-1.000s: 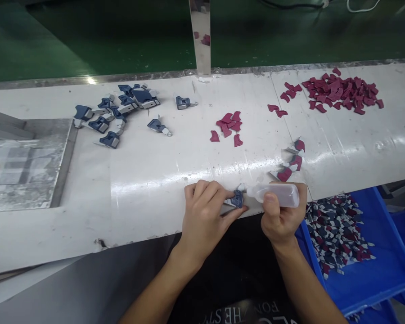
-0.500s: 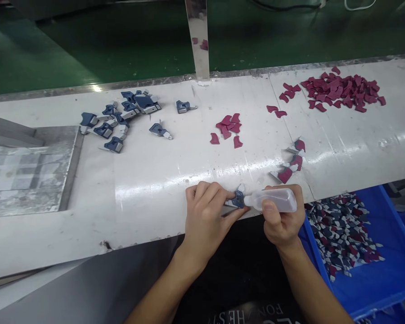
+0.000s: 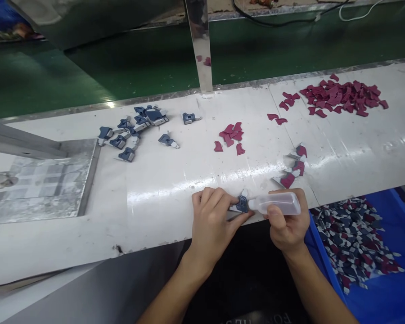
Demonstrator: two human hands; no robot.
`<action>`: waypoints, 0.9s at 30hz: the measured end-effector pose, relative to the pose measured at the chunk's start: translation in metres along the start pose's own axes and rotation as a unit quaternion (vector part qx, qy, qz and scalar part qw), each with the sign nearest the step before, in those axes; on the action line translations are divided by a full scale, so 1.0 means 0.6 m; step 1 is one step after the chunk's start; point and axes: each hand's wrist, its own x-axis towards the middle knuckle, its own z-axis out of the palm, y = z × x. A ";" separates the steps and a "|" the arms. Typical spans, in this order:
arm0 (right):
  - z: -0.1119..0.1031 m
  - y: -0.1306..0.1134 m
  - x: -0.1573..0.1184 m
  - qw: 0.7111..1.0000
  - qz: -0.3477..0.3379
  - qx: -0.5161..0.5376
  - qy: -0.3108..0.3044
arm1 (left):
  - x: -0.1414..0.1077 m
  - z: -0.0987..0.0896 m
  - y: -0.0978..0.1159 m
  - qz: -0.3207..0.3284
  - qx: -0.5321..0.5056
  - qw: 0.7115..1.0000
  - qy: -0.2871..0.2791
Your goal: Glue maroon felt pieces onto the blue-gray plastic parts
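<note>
My left hand (image 3: 213, 220) pinches a small blue and grey piece (image 3: 242, 204) at the near edge of the white table (image 3: 162, 180). My right hand (image 3: 285, 225) holds a small clear squeeze bottle (image 3: 276, 203) lying sideways, its tip touching the blue piece. Both hands rest close together on the table edge.
Several blue-grey pieces (image 3: 135, 130) lie at the back left. Maroon cut shapes sit in a small cluster (image 3: 231, 135) and a large pile (image 3: 340, 96). Three maroon-topped pieces (image 3: 293, 166) lie near my right hand. A blue bin (image 3: 388, 297) of mixed pieces stands at right. A metal plate (image 3: 37, 184) lies at left.
The view has tilted and shifted slightly. My hands stay in the same pose, bottle tip still against the blue piece.
</note>
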 end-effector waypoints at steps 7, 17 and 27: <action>0.001 -0.004 0.006 1.000 -0.019 0.008 -0.023 | 0.000 0.002 0.000 -0.004 0.005 1.000 -0.006; 0.002 0.002 0.005 0.992 0.035 0.050 0.115 | 0.008 0.010 0.006 -0.005 0.027 1.000 0.008; 0.019 -0.020 0.025 0.937 0.150 0.204 0.241 | 0.063 -0.019 -0.003 -0.037 0.034 0.997 -0.064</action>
